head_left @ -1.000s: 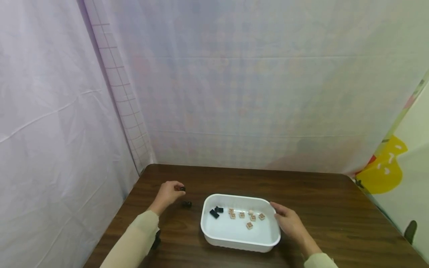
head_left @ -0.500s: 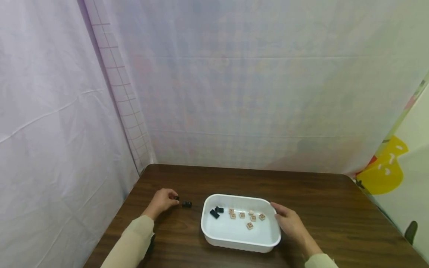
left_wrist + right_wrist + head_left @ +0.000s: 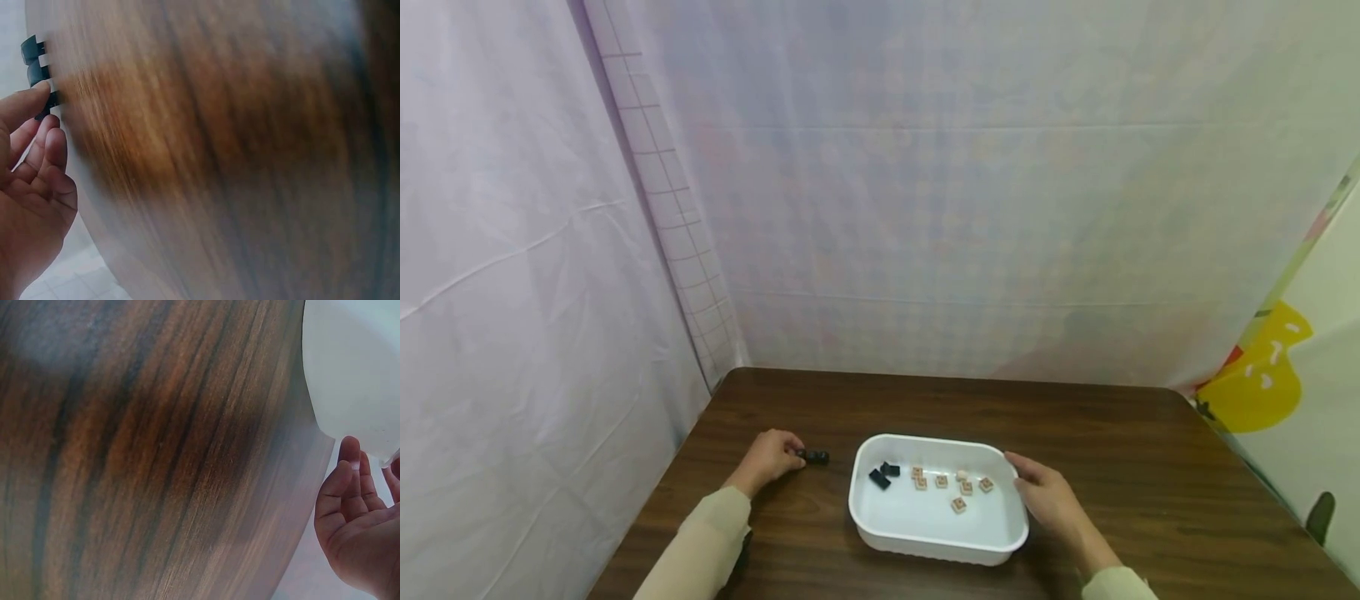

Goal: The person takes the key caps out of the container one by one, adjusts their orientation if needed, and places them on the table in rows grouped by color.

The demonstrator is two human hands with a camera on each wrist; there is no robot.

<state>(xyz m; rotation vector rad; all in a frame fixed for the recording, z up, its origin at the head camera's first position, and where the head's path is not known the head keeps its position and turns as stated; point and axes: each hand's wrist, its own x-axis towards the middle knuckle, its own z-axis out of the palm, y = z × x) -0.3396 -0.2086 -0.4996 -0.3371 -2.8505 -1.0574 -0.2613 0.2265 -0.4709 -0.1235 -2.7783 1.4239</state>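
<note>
My left hand [image 3: 771, 458] lies on the dark wooden table [image 3: 850, 400], left of a white tub [image 3: 940, 550]. Its thumb and fingertip pinch a small black piece [image 3: 813, 456], which sits against another black piece on the table. In the left wrist view the black pieces [image 3: 36, 69] show at the thumb tip of my left hand [image 3: 31, 187], whose other fingers are loosely curled. My right hand [image 3: 1048, 500] rests with relaxed fingers against the tub's right wall. The right wrist view shows my right hand [image 3: 356, 519] with its palm and straight fingers beside the tub [image 3: 350, 362].
Inside the tub lie two black pieces [image 3: 883, 473], several tan square tiles [image 3: 951, 485] and one small white piece [image 3: 961, 475]. Pale curtains close off the table's left and back. A yellow shape [image 3: 1255, 383] and a dark object [image 3: 1318, 517] sit past the right edge.
My left hand has come down and toward me with the black piece, bringing it up against the other black piece on the table. The right hand and tub have stayed still.
</note>
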